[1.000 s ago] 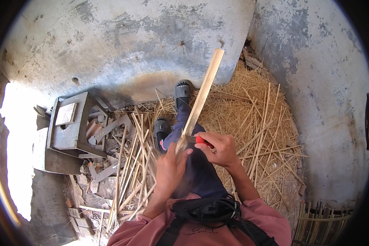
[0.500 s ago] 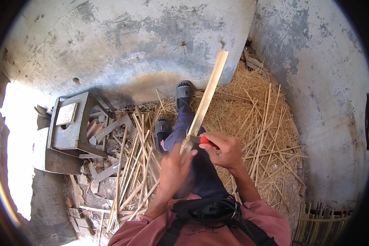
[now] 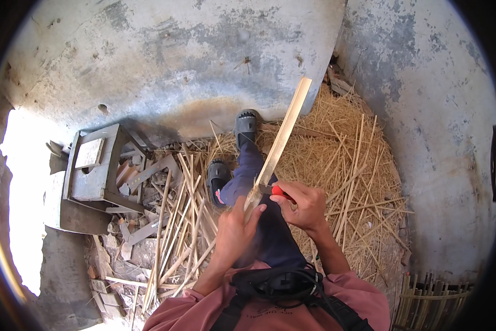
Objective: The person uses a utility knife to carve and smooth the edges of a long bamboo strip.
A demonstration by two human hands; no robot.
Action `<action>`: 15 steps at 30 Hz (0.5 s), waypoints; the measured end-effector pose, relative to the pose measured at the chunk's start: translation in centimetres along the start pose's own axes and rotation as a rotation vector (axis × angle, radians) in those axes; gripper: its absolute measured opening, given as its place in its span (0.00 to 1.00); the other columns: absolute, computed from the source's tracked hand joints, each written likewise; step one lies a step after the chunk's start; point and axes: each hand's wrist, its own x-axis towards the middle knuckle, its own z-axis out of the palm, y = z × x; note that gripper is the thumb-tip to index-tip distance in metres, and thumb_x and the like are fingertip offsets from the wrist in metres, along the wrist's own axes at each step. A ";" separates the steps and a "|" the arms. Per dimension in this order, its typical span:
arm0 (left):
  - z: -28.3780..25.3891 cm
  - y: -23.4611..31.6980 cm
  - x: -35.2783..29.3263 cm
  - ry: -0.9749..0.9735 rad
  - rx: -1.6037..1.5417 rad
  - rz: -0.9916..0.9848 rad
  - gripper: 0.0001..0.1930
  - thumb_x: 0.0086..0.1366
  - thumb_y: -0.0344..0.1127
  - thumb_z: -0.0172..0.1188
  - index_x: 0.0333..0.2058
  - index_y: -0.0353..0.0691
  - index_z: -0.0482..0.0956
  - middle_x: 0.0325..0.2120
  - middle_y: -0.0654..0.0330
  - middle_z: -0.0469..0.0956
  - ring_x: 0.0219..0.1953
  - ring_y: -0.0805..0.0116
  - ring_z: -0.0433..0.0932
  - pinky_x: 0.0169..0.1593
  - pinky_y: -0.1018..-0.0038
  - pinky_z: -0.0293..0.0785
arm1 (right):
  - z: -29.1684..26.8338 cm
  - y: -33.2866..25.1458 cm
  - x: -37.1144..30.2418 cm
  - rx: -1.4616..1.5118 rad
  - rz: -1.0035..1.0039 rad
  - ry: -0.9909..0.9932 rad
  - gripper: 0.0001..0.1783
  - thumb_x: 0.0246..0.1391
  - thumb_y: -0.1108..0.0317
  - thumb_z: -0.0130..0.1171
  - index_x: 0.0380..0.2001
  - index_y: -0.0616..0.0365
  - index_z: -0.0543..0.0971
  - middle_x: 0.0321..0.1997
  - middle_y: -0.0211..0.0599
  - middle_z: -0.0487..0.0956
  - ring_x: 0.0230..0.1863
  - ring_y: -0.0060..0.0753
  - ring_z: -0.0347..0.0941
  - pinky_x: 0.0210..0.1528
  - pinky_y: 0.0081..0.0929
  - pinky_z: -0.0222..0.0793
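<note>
Strip [image 3: 284,135] of pale, split wood, perhaps bamboo, has slid a little to the right and down toward us over the last second, its far tip now lower against the grey wall [image 3: 204,66] than in the earliest frame. Our left hand [image 3: 235,227] has shifted rightward with it, fingers wrapped round the near end and thumb laid along the side, while the right hand [image 3: 305,205] has edged right and slightly down too, its thumb and fingers pinching the red handle [image 3: 278,191] of a small tool. Its short grey blade [image 3: 264,189] lies across the strip just beyond our left hand, beside a rough, splintered patch, though against the dark trousers [image 3: 273,231] we cannot tell how deep the edge bites. Because both hands moved together, we judge that the work is at much the same spot on the wood, with strip and tool carried along as one rather than the blade travelling far up the length. The strip slants up and away from our left hand, over the trouser leg and the straw-like shavings [image 3: 364,220], its far end held clear of our grip. Compared with the first frame, the shoes [image 3: 246,129], the loose sticks [image 3: 173,237] on the left and the wooden stool [image 3: 93,165] look unmoved.
</note>
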 end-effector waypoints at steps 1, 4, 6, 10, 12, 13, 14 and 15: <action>0.0 0.0 0.0 0.004 -0.004 0.006 0.17 0.71 0.43 0.65 0.45 0.34 0.76 0.21 0.38 0.80 0.27 0.31 0.79 0.28 0.46 0.73 | 0.0 0.0 0.0 -0.002 0.001 0.004 0.12 0.55 0.56 0.72 0.38 0.49 0.87 0.26 0.28 0.84 0.20 0.34 0.80 0.21 0.30 0.71; 0.0 0.0 -0.1 -0.008 -0.011 -0.006 0.18 0.71 0.44 0.65 0.44 0.34 0.76 0.21 0.37 0.80 0.27 0.30 0.79 0.29 0.44 0.73 | -0.1 -0.1 0.1 -0.019 0.001 0.008 0.12 0.56 0.56 0.72 0.38 0.49 0.87 0.26 0.28 0.84 0.20 0.34 0.80 0.21 0.30 0.71; 0.3 -0.7 -0.3 0.006 0.020 -0.001 0.18 0.71 0.44 0.65 0.44 0.33 0.76 0.21 0.37 0.79 0.28 0.29 0.79 0.29 0.43 0.72 | -0.3 -0.2 0.2 -0.036 -0.004 0.004 0.11 0.56 0.56 0.72 0.38 0.49 0.87 0.26 0.28 0.84 0.21 0.34 0.80 0.21 0.30 0.71; -0.1 -0.3 -0.5 -0.055 -0.016 -0.068 0.19 0.71 0.47 0.64 0.44 0.33 0.76 0.22 0.35 0.79 0.30 0.27 0.79 0.31 0.42 0.72 | -0.4 0.9 0.3 -0.051 0.009 0.033 0.11 0.58 0.57 0.70 0.38 0.51 0.87 0.28 0.30 0.85 0.23 0.33 0.81 0.23 0.29 0.72; 0.2 -0.9 -1.6 -0.116 0.022 -0.115 0.20 0.71 0.47 0.64 0.47 0.33 0.78 0.25 0.38 0.81 0.30 0.32 0.81 0.34 0.47 0.74 | -1.0 2.8 1.5 -0.047 0.096 0.153 0.11 0.59 0.57 0.69 0.39 0.52 0.87 0.29 0.32 0.86 0.23 0.32 0.81 0.24 0.28 0.73; 0.5 -1.2 -2.1 -0.148 0.036 -0.135 0.20 0.72 0.46 0.64 0.49 0.33 0.78 0.26 0.40 0.82 0.30 0.35 0.82 0.35 0.49 0.75 | -1.6 3.1 2.2 -0.049 0.099 0.129 0.12 0.60 0.58 0.69 0.39 0.53 0.87 0.30 0.33 0.86 0.23 0.31 0.81 0.24 0.27 0.73; 0.3 -1.2 -2.3 -0.143 0.053 -0.144 0.21 0.71 0.47 0.64 0.49 0.33 0.79 0.26 0.40 0.82 0.30 0.34 0.81 0.36 0.49 0.75 | -2.1 3.2 2.9 -0.045 0.109 0.108 0.12 0.60 0.58 0.69 0.39 0.54 0.87 0.30 0.33 0.86 0.23 0.30 0.80 0.25 0.27 0.73; 0.1 -1.1 -2.5 -0.137 0.071 -0.153 0.21 0.71 0.47 0.64 0.49 0.33 0.79 0.26 0.40 0.82 0.30 0.33 0.81 0.37 0.49 0.74 | -2.5 3.3 3.4 -0.041 0.118 0.085 0.12 0.61 0.58 0.68 0.39 0.55 0.87 0.31 0.34 0.86 0.22 0.29 0.80 0.25 0.26 0.72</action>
